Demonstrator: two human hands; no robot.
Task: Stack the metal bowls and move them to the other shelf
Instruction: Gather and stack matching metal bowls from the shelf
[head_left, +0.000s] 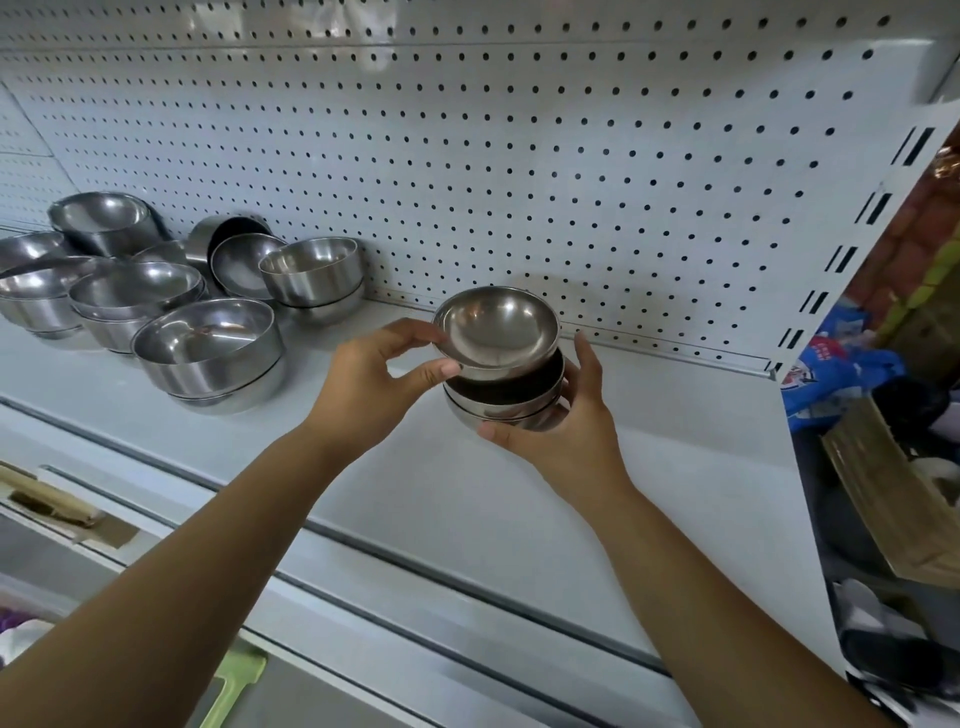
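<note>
Nesting: left grip (363, 384) is pinching top bowl (498, 327), seating it.
Steadying: right grip (566, 431) is cupping stack (501, 402) beneath.

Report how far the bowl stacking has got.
Done: a small stack of nested bowls sits in the right hand. In hand: the left hand pinches the top bowl by its rim, tilted, not yet seated. Left: the remaining bowls at the left end of the shelf, and the move to the other shelf.

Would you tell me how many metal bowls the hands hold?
3 at least: the top bowl, pinched by the left hand, and two nested bowls cupped in the right hand; more may be hidden.
</note>
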